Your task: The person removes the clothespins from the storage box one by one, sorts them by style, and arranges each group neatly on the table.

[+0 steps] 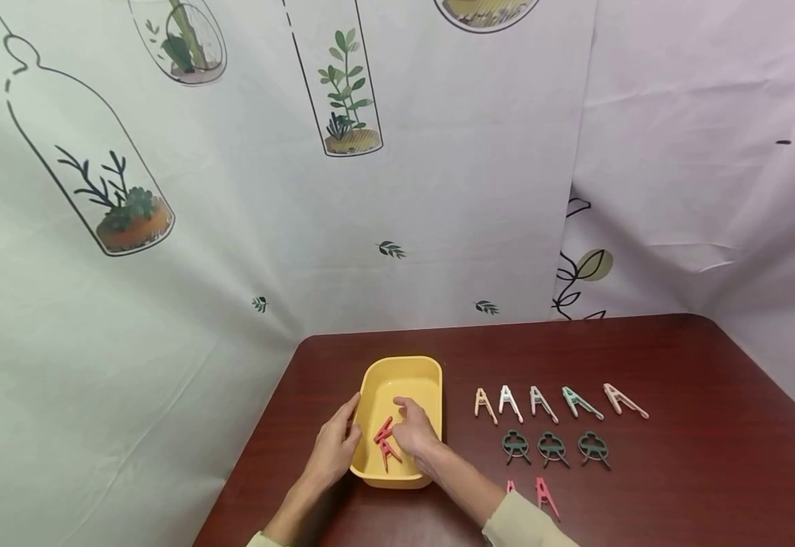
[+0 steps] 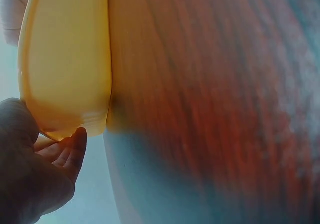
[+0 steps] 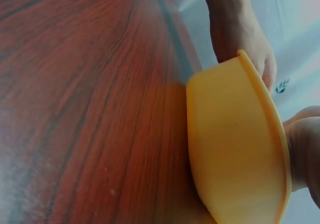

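Observation:
A yellow plastic basin (image 1: 435, 380) stands on the dark red table. My left hand (image 1: 332, 444) grips its left rim, its fingers against the side wall in the left wrist view. Two pink clothespins (image 1: 387, 454) lie on the basin's floor, close together. Over them, inside the basin, is my right hand (image 1: 416, 431), with a gap between thumb and index finger and nothing seen held there. The thumb is close to the upper clothespin; whether it touches is unclear. In the right wrist view, the basin wall (image 3: 235, 144) hides part of the right hand.
Right of the basin, a row of pale and green clothespins (image 1: 536, 403) lies on the table (image 1: 698, 456). Below it are three dark green clips (image 1: 552, 448), then two pink clothespins (image 1: 546, 497), one partly covered by the right sleeve. A patterned curtain (image 1: 452, 228) hangs behind.

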{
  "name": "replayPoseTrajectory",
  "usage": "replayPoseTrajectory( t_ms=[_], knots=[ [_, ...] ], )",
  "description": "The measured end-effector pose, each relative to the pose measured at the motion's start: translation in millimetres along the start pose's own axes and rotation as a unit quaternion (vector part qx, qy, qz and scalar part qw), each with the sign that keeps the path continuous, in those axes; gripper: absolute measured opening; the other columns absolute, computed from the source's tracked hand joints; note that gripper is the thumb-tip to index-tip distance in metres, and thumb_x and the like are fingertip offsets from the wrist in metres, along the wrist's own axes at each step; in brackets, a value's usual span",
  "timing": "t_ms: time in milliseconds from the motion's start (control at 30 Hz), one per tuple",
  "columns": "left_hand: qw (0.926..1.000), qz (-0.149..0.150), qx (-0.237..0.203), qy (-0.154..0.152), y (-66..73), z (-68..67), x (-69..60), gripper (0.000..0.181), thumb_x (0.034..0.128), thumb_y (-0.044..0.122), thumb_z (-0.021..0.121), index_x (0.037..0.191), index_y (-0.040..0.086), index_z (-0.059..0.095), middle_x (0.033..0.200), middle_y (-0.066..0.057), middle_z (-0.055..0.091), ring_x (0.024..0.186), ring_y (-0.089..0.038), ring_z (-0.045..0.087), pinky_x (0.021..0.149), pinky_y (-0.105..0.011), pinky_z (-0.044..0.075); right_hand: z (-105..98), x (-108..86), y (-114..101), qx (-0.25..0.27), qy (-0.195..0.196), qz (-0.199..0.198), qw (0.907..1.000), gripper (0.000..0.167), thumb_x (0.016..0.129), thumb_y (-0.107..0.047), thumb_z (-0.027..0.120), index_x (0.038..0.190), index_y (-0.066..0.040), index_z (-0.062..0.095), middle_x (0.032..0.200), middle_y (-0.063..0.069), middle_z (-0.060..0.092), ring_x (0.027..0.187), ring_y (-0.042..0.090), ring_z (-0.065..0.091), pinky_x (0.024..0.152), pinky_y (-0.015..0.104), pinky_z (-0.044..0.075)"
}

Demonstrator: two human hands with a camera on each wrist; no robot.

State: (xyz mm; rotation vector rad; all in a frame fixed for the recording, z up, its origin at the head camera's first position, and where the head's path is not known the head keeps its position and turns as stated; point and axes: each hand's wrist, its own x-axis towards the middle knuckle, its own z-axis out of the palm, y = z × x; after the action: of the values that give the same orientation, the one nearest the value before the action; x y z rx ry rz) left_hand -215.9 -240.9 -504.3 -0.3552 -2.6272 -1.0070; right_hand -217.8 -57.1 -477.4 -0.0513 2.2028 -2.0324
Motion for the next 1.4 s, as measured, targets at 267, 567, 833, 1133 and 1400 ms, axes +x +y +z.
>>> replayPoseTrajectory(
  t_ms=[267, 567, 833, 1133, 1400],
  knots=[
    [0.9999, -0.013, 0.001, -0.006, 0.5, -0.7, 0.5, 0.055, 0.1000, -0.005, 0.059, 0.155, -0.003, 0.051, 0.147, -0.021, 0.061, 0.108, -0.029, 0.071, 0.088, -0.040, 0.058, 1.7, 7.0, 4.1, 0.035, -0.026, 0.044, 0.9981, 0.062, 0.087, 0.016, 0.046, 0.149, 0.012, 0.048, 0.144, 0.037, 0.051, 0.123, 0.045, 0.058, 0.091, 0.049, 0.056],
    [1.0000, -0.004, 0.005, 0.001, 0.2, -0.6, -0.4, 0.055, 0.0986, -0.007, 0.059, 0.153, -0.004, 0.052, 0.142, -0.021, 0.064, 0.103, -0.027, 0.071, 0.084, -0.038, 0.058, 3.1, 11.9, 5.1, 0.076, -0.047, 0.059, 0.9943, 0.056, 0.090, 0.020, 0.048, 0.146, 0.017, 0.047, 0.138, 0.037, 0.054, 0.117, 0.044, 0.062, 0.084, 0.039, 0.058],
    [0.9999, -0.012, 0.006, -0.004, -0.8, -0.5, 0.1, 0.055, 0.0996, -0.005, 0.058, 0.154, -0.004, 0.050, 0.146, -0.020, 0.062, 0.105, -0.026, 0.071, 0.086, -0.038, 0.058, -0.5, 21.8, 5.1, 0.027, -0.030, 0.046, 0.9981, 0.048, 0.090, 0.018, 0.049, 0.136, 0.013, 0.061, 0.127, 0.028, 0.068, 0.120, 0.041, 0.064, 0.099, 0.047, 0.053],
    [0.9999, -0.013, 0.008, -0.001, -0.5, -0.3, 0.4, 0.056, 0.0996, -0.005, 0.060, 0.155, -0.001, 0.052, 0.144, -0.019, 0.063, 0.104, -0.024, 0.070, 0.086, -0.037, 0.058, -5.1, 37.1, 3.6, -0.032, -0.075, 0.001, 0.9967, 0.032, 0.091, 0.021, 0.057, 0.117, 0.012, 0.074, 0.114, 0.025, 0.075, 0.112, 0.038, 0.071, 0.097, 0.042, 0.056],
    [1.0000, -0.001, 0.000, -0.004, -0.3, 0.1, 0.2, 0.056, 0.0992, -0.006, 0.060, 0.154, -0.002, 0.052, 0.145, -0.021, 0.063, 0.106, -0.027, 0.071, 0.086, -0.039, 0.058, -10.6, 47.5, 4.0, -0.092, -0.140, -0.028, 0.9856, 0.036, 0.083, 0.025, 0.057, 0.112, 0.012, 0.075, 0.108, 0.022, 0.077, 0.101, 0.033, 0.073, 0.076, 0.033, 0.060]
  ],
)
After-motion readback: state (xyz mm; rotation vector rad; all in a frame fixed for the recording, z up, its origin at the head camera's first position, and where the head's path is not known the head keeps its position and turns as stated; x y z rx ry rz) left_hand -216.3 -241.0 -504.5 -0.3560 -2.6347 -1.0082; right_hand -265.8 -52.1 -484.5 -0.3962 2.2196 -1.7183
